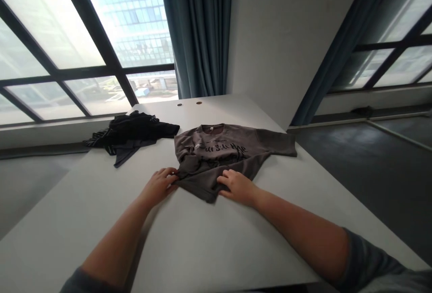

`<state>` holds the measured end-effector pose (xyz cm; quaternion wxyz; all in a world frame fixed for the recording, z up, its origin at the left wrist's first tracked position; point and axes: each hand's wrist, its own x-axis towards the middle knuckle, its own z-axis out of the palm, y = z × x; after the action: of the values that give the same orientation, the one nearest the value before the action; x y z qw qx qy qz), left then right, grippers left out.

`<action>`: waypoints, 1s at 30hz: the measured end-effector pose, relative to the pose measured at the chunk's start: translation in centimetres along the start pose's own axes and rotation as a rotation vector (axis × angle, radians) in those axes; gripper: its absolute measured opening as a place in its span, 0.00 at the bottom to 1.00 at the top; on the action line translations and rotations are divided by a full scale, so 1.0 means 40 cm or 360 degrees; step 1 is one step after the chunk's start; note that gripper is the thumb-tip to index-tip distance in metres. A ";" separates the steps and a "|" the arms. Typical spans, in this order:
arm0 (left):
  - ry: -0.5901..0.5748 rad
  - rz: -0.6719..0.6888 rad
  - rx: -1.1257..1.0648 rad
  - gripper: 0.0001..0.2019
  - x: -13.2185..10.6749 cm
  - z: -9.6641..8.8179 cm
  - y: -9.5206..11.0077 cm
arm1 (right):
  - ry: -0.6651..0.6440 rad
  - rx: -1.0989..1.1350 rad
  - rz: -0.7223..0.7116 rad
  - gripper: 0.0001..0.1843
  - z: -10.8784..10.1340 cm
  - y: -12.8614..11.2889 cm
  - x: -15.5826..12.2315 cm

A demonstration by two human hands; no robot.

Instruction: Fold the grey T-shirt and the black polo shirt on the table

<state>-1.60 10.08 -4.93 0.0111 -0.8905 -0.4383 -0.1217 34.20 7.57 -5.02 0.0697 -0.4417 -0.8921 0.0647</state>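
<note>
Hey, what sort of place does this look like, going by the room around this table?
Probably an office or meeting room rather than a home: a long white table with two round cable holes, tall dark-framed windows facing a glass building, and floor-length teal curtains.

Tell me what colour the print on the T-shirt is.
The print on the T-shirt is black, shown best in the head view.

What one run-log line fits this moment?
left hand: at grey T-shirt edge | right hand: flat on T-shirt | beside: crumpled black garment
</note>
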 end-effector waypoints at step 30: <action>0.0089 0.0306 -0.0121 0.12 -0.261 -0.136 0.278 | -0.0150 0.0380 0.0173 0.19 -0.068 0.072 -0.385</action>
<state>-0.13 -5.56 -1.06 0.0011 -0.9245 -0.3454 -0.1614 46.16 -2.82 -3.88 0.0761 -0.4743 -0.8552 0.1947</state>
